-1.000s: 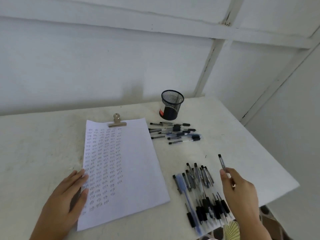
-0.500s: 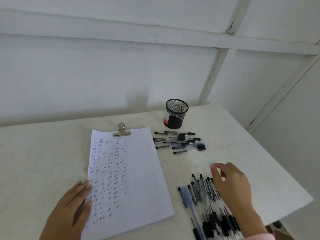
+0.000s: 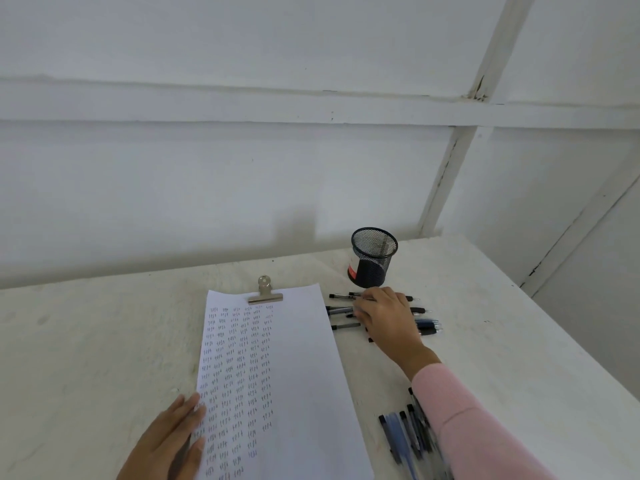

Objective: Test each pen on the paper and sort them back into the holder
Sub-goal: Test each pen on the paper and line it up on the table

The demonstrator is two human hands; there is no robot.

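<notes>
Head view, looking down on a white table (image 3: 104, 341). Paper (image 3: 298, 375), held at its top by a metal clip (image 3: 265, 295), lies at centre, with columns of small written marks covering its left and middle part. Left hand (image 3: 169, 441) rests flat on the lower left edge of the paper, fingers extended and spread, holding nothing. Right hand (image 3: 388, 315), in a pink sleeve (image 3: 460, 420), lies palm down over the far group of pens (image 3: 346, 310) just right of the paper; its fingers are curled onto them, but whether they grip a pen cannot be told from this angle. Black mesh holder (image 3: 372, 258) stands upright just beyond that group, near the wall. A second group of pens (image 3: 401, 434) lies at the lower right, partly hidden under the sleeve.
</notes>
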